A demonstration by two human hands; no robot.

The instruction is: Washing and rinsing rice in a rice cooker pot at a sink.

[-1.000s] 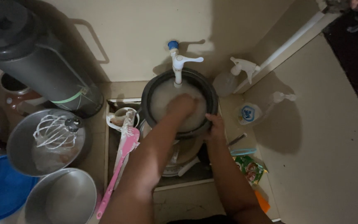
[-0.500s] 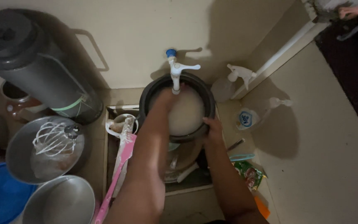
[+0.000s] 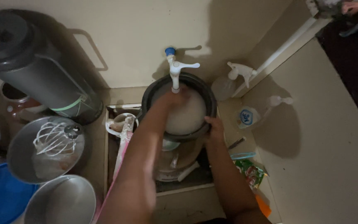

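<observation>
Left hand [image 3: 174, 99] dipped in round black pot [image 3: 206, 93] of cloudy water, fingers blurred, cannot tell; right hand [image 3: 215, 127] gripping its rim.

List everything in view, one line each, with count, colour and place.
pot: 1, black, milky water inside, under the tap
tap: 1, white, blue cap, on the wall
flask: 1, dark grey, top left
metal bowls: 2, silver, left
whisk: 1, white, in the upper bowl
spray bottles: 2, clear, right of the pot
left hand: 1, inside the pot
right hand: 1, gripping the pot rim
</observation>
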